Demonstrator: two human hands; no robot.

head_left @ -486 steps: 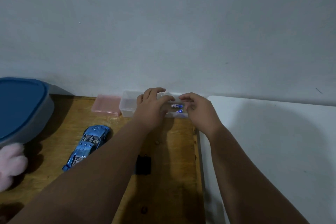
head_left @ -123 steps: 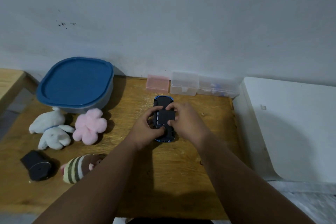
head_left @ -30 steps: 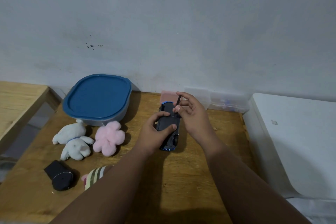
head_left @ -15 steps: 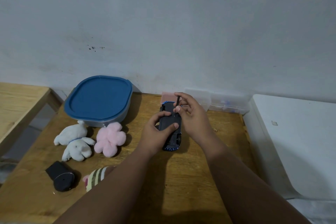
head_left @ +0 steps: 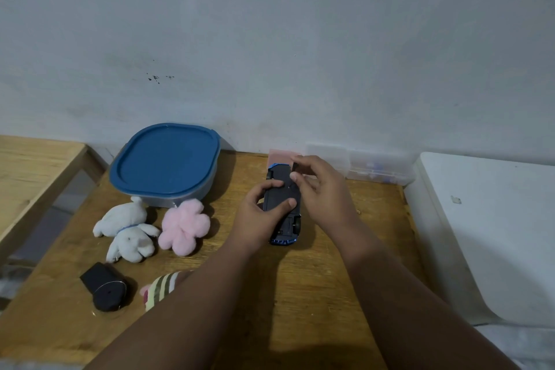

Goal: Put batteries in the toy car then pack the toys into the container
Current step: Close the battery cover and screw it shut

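Note:
The blue toy car (head_left: 282, 219) lies upside down on the wooden table (head_left: 315, 294), its black underside facing up. My left hand (head_left: 258, 216) grips the car's middle from the left side. My right hand (head_left: 321, 189) pinches a small thin dark piece at the car's far end; what the piece is I cannot tell. A grey container with a shut blue lid (head_left: 165, 159) stands at the back left. In front of it lie a white plush bunny (head_left: 127, 230), a pink plush flower (head_left: 183, 225) and a striped plush (head_left: 160, 288), partly hidden by my left arm.
Against the wall stand a pink box (head_left: 280, 155) and two clear plastic boxes (head_left: 378, 170), the right one with bluish items inside. A black remote-like device (head_left: 105, 285) lies at the front left. A white surface (head_left: 492, 225) borders the table on the right, a second wooden table (head_left: 33, 171) on the left.
My hands and the car stay in the same place. My right fingers have brought the thin dark piece lower onto the car's far end.

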